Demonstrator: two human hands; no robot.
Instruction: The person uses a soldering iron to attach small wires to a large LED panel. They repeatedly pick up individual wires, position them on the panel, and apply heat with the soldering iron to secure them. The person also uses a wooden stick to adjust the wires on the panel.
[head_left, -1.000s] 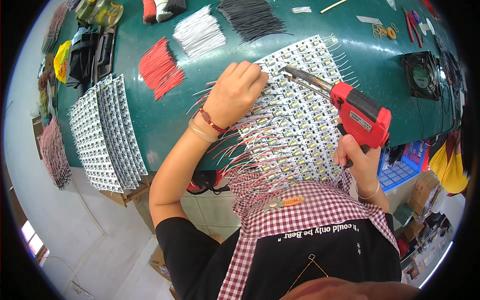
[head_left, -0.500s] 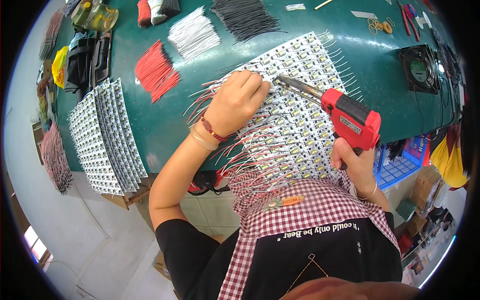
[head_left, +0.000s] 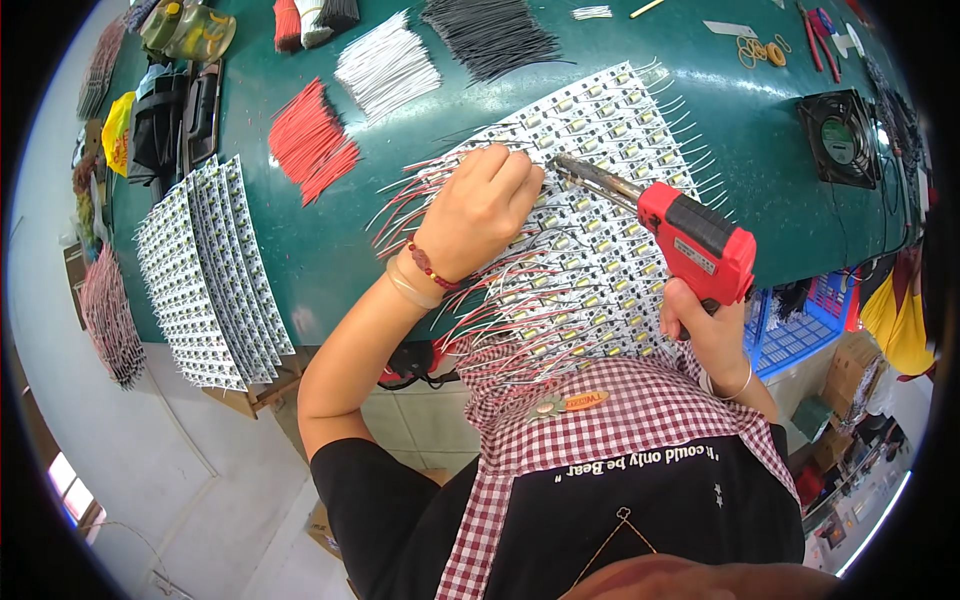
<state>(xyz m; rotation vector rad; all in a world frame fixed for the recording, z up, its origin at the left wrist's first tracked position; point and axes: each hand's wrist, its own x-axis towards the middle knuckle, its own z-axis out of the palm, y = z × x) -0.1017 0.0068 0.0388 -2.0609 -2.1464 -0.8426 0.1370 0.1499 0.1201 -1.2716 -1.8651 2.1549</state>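
The white panel of small circuit boards is lying on the green table, its near edge reaching the checked apron, with red and white wires trailing from its left side. The right hand is gripping the handle of the red soldering gun, and the dark tip is pointing at the panel just beside the left hand. That hand is bunching its fingers over the boards, but its back is hiding the fingertips, so I cannot tell whether they are pinching a wire. To work well here, the left hand should be keeping steady, while the right should be guiding the tip onto one contact briefly, sparing skin and neighbouring parts. Compared with one second ago, the tip is sitting nearer the left fingers and the gun is riding lower over the panel. Farther out, the loose red wires and stacked panels are resting undisturbed
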